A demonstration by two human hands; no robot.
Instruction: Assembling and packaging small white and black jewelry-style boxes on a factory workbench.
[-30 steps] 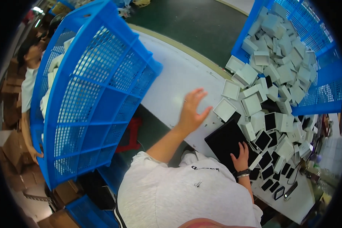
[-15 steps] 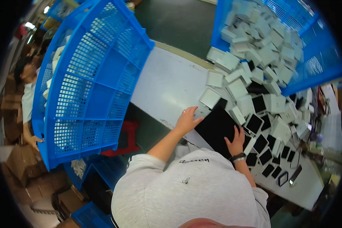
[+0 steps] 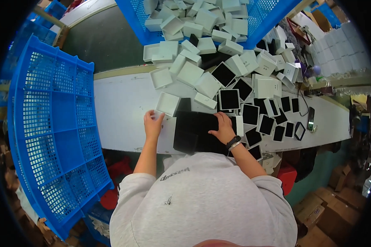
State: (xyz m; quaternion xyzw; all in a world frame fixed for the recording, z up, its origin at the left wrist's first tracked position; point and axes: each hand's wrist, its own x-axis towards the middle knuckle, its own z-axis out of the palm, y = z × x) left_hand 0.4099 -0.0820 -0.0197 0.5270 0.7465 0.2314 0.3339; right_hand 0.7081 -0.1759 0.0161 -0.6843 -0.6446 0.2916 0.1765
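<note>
A black rectangular mat (image 3: 206, 123) lies on the table in front of me, with a smaller dark piece (image 3: 186, 143) over its near left part. My right hand (image 3: 224, 129), a dark band at its wrist, rests on the mat's right side with fingers spread. To the left, my left hand (image 3: 153, 123) is at the near left corner of a shallow white box part (image 3: 167, 103). Its fingers are bent and apart. Whether they touch the box part is hard to see. Several small black-faced panels in white box parts (image 3: 229, 99) lie to the right.
A blue crate (image 3: 64, 152) stands tilted at the left. Behind the table, another blue crate (image 3: 272, 20) spills white boxes (image 3: 206, 18) onto the white tabletop (image 3: 123, 111). At the right lie a dark frame (image 3: 299, 131) and a cable (image 3: 304, 103). A red stool (image 3: 287, 179) stands below.
My view has turned to the right, so the table lies level across it. My left hand has come closer to the shallow white box part; my right hand stays on the mat.
</note>
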